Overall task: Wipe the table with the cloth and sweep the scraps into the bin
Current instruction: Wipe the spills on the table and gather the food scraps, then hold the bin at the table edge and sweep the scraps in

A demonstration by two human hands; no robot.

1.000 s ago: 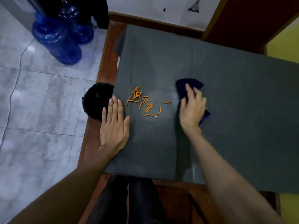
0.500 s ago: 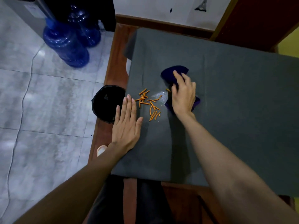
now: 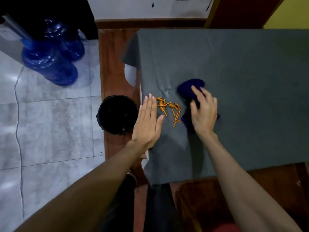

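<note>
A dark grey covered table (image 3: 242, 72) fills the right of the head view. Several thin orange scraps (image 3: 168, 108) lie bunched near its left edge. My right hand (image 3: 203, 109) presses down on a dark blue cloth (image 3: 189, 87), just right of the scraps. My left hand (image 3: 148, 119) lies flat on the table's left edge, fingers together, touching the leftmost scraps. A round black bin (image 3: 117, 114) stands on the floor right beside the table edge, left of my left hand.
Two large blue water bottles (image 3: 50, 61) stand on the grey tiled floor at the upper left. A brown wooden frame (image 3: 113, 64) runs along the table's left and near sides. My dark trousered legs (image 3: 138, 206) are below the near edge.
My right hand has pushed the cloth leftward, gathering the scraps into a tighter bunch against my left hand. The left hand has stayed flat at the table edge by the bin.
</note>
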